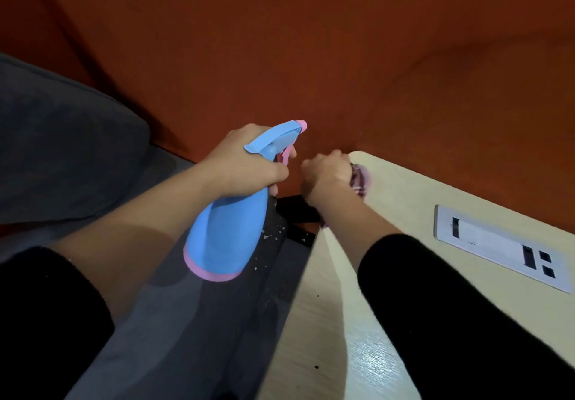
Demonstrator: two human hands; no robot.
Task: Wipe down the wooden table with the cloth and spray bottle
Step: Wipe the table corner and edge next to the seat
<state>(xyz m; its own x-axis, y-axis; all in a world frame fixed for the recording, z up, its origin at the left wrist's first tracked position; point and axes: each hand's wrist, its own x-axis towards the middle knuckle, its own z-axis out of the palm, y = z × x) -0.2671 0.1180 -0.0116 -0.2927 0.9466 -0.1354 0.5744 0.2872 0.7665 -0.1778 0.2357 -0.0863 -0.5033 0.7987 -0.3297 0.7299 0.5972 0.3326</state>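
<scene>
Nearest the camera, two black sleeves frame the view, the left sleeve [46, 321] over a grey padded seat [174, 331] and the right sleeve [451, 300] lying across the table [323, 312]. The table is pale wood with a faint grain; a glossy patch shines near its close edge, and a few small dark specks sit on it. Its left edge runs away from the camera beside a dark strip [273, 244] dotted with white crumbs. Above that strip, off the table, the left hand [245, 166] grips the spray bottle [227, 237] round its neck, fingers curled by the pink trigger. The bottle is blue with a pink band at its base; it is tilted, base toward the camera and nozzle pointing away toward the wall. Just beside it, the right hand [326, 178] is clenched on the cloth [361, 181], a bunched purple-pink rag pressed onto the table at its rounded far-left corner; a bit of the cloth also shows below the wrist at the table's edge. Under that corner a black bracket [295, 213] is partly hidden by the hand. To the right, a silvery metal socket plate [501, 247] with dark slots is set flush into the tabletop, well apart from the cloth. At the left a dark grey cushion [62, 150] rises beyond the seat. Behind everything stands an orange-red wall [311, 41], plain and shadowed, meeting the table's far edge.
</scene>
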